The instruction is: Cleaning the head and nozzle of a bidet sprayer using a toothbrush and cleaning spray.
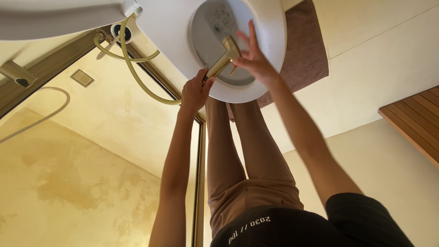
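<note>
- The floor [366, 151] is pale. On the left side, behind a dark door rail [199, 183], it is yellowish and stained.
- The toilet [169, 36] is white and stands at the top of the view. Its bowl is open and grey inside, just in front of the person's legs [238, 151].
- A brown mat [306, 50] lies under the right side of the toilet. A wooden board [416, 123] is well apart, at the right edge.
- A brass hose [132, 68] runs in a loop from a fitting beside the toilet to the left hand. It hangs free, and I think it leaves little slack.
- The left hand [194, 93] is closed around the handle of the sprayer [222, 61], at the near rim of the bowl.
- The right hand [256, 59] is wide, with fingers spread. Its fingertips touch the head of the sprayer but do not grip it.
- The sprayer is brass and is held tilted over the bowl. I judge that the work is now at aiming or adjusting its head.
- Any further move calls for a firm left grip and for keeping the head inside the rim. The hose and the person's own legs stand closest in the way.
- A small square drain [82, 77] sits in the stained floor, and a metal fixture [16, 73] is at the left edge.
</note>
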